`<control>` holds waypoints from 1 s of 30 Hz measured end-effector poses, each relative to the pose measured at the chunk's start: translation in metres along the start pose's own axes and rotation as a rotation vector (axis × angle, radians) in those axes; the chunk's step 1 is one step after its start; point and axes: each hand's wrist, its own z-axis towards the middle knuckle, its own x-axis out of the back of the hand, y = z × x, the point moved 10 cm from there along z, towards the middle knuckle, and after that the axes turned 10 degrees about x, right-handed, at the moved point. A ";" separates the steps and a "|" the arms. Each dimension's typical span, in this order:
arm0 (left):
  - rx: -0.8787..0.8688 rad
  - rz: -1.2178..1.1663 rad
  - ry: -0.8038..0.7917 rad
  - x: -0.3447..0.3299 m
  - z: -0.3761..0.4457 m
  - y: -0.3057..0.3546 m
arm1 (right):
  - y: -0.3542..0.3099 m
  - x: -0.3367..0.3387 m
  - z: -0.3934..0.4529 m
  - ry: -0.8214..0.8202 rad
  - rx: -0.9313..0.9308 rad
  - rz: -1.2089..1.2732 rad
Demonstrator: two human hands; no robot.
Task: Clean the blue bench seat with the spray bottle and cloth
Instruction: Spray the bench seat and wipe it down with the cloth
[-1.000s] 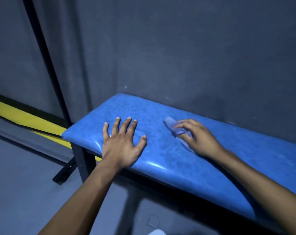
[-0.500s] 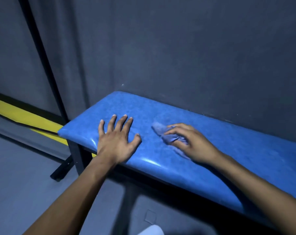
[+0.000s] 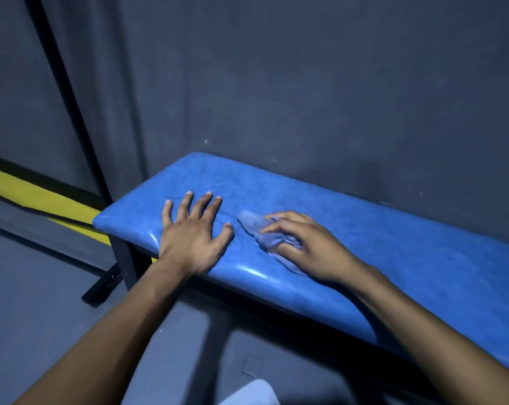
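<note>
The blue padded bench seat (image 3: 393, 252) runs from the middle of the view to the right edge, against a dark wall. My left hand (image 3: 193, 233) lies flat on the seat's left end, fingers spread, holding nothing. My right hand (image 3: 308, 247) presses a crumpled pale blue cloth (image 3: 260, 232) onto the seat, just right of the left hand. Part of the cloth is hidden under the fingers. No spray bottle is in view.
The bench's dark metal leg (image 3: 124, 264) stands at the left end on a grey floor. A yellow strip (image 3: 40, 200) runs along the base of the left wall. A pale object (image 3: 253, 394) shows at the bottom edge.
My right hand has slid the cloth leftward and toward the seat's front edge, closer to the left hand. The left hand has stayed flat on the seat.
</note>
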 end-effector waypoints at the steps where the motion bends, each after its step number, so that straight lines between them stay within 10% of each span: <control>1: 0.003 -0.006 0.004 0.000 0.000 0.000 | 0.004 0.012 -0.020 0.002 -0.012 -0.006; 8: 0.016 -0.006 -0.001 -0.001 -0.001 0.003 | 0.131 0.052 -0.013 0.143 -0.361 -0.216; 13: 0.007 -0.008 0.001 0.000 0.001 -0.002 | 0.056 -0.007 0.058 0.089 -0.150 -0.114; 18: -0.005 -0.025 0.009 0.000 0.000 -0.002 | 0.012 0.023 -0.048 0.049 -0.104 -0.042; 24: -0.083 0.008 -0.025 -0.002 -0.005 0.005 | 0.093 0.103 -0.157 0.130 -0.353 -0.219; 30: -0.138 -0.005 -0.026 0.001 -0.006 0.009 | 0.148 0.070 -0.061 0.170 -0.483 -0.195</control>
